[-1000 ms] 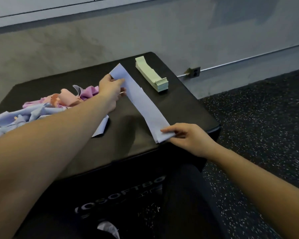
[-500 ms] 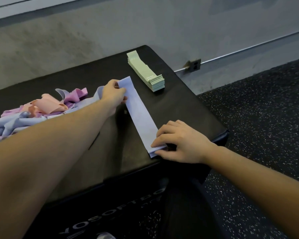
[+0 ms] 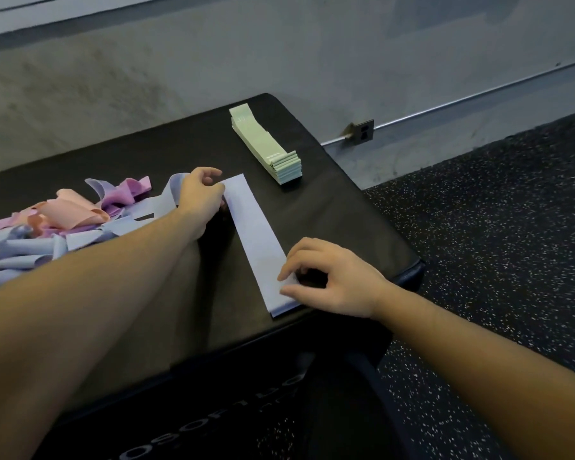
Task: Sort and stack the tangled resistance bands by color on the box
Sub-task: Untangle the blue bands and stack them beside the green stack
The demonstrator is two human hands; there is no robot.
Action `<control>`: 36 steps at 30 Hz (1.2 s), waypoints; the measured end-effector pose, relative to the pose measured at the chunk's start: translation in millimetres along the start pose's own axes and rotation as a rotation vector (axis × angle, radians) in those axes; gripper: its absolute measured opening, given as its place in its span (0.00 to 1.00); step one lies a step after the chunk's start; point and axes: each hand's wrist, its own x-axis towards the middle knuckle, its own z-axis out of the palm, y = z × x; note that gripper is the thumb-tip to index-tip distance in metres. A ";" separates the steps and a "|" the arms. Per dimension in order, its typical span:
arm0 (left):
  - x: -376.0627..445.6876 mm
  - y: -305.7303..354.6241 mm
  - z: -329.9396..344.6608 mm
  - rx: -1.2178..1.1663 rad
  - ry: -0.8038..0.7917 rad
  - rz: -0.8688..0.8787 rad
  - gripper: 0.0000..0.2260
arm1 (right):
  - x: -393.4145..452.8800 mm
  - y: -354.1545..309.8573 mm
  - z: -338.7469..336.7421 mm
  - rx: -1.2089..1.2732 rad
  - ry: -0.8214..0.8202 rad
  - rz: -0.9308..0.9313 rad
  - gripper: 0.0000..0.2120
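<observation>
The tangled pile (image 3: 47, 227) left of the left hand (image 3: 200, 197) runs off frame; box lettering (image 3: 210, 436) reads blurred.

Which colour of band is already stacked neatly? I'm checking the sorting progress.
The green bands, a tidy pile at the box's far right. Pink, purple and most blue ones lie in the tangled heap at left.
</observation>
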 end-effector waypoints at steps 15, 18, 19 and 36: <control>-71.5 -69.2 -150.0 0.540 -0.061 0.582 0.07 | 20.1 -21.2 -9.7 0.279 0.146 0.431 0.07; -74.5 -99.3 -183.4 0.695 -0.052 0.627 0.07 | 32.6 -32.8 -3.2 0.170 0.115 0.424 0.08; -75.5 -108.7 -192.5 0.732 -0.036 0.615 0.09 | 38.9 -37.9 0.8 0.146 0.114 0.413 0.09; -76.6 -179.7 -205.4 0.620 0.104 0.481 0.19 | 182.9 -100.6 131.3 -0.100 -0.275 0.168 0.15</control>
